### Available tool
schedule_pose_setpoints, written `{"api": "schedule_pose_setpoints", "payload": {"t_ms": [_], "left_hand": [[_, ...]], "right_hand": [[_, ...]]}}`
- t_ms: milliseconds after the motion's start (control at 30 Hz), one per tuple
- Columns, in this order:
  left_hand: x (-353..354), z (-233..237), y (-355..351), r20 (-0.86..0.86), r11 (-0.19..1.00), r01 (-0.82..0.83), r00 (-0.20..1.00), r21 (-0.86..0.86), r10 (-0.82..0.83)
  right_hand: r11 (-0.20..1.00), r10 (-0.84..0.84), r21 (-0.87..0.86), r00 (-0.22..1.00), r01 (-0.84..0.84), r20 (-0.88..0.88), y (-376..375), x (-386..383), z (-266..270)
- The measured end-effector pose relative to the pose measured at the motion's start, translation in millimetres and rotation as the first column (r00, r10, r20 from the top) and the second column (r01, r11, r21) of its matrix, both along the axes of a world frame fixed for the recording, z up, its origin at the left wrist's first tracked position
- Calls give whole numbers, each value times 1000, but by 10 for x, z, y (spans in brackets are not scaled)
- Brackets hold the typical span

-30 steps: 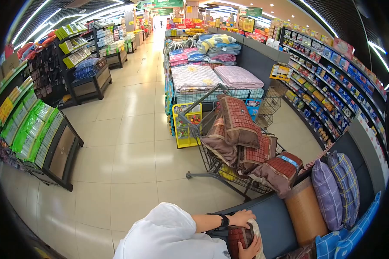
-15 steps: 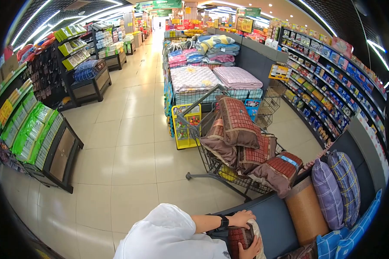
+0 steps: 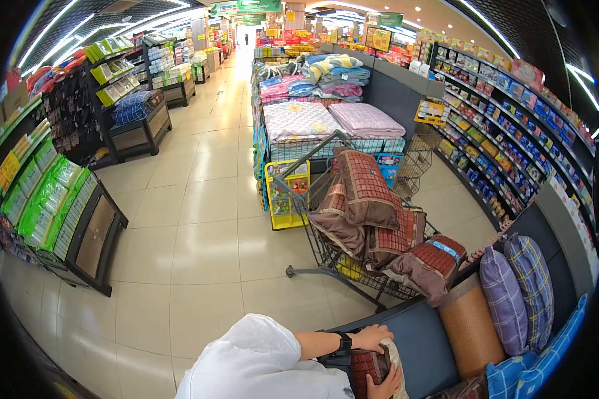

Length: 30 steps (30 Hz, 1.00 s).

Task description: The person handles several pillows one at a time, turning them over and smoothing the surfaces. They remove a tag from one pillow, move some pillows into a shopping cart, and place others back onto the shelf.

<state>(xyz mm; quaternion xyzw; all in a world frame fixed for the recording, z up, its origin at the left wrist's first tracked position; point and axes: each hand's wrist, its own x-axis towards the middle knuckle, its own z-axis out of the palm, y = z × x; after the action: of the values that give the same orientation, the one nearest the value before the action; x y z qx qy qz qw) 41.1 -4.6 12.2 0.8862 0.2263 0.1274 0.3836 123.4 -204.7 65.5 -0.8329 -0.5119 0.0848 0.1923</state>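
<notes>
Left hand (image 3: 373,336): lies on the far top edge of the red-brown cushion (image 3: 368,365), fingers bent over it and gripping; a black wristband (image 3: 345,342) sits on the wrist and a white sleeve (image 3: 259,362) covers the upper arm.
Right hand (image 3: 389,386): at the very near edge of the view, fingers curled round the near right side of the same cushion, holding it; only part of the hand shows.
Cushion: near, low in the scene, clasped between both hands; checked woven face, pale cream edge on its right side. It rests over the near left end of a dark blue-grey shelf (image 3: 419,346).
Shelf, to the right: a tan rolled mat (image 3: 469,326) lies on it, then two purple plaid pillows (image 3: 516,292) standing on edge, with blue checked pillows (image 3: 536,372) nearer.
Shopping cart (image 3: 313,233): just beyond the shelf, piled with more red-brown cushions (image 3: 369,193); one of them (image 3: 427,263) hangs over the cart's near right side, close to the shelf.
Farther off: a yellow rack (image 3: 287,193) left of the cart, wire bins of folded quilts (image 3: 333,120) behind it.
Left side: slanted racks of green packs (image 3: 46,199) across the pale tiled floor (image 3: 199,226).
</notes>
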Motion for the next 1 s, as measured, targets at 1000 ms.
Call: {"api": "schedule_pose_setpoints", "payload": {"t_ms": [1000], "left_hand": [[-241,2083,-275,441,839,194,779,507,-447]], "right_hand": [[829,250,559,878,23,-408,355,85,1001]]}}
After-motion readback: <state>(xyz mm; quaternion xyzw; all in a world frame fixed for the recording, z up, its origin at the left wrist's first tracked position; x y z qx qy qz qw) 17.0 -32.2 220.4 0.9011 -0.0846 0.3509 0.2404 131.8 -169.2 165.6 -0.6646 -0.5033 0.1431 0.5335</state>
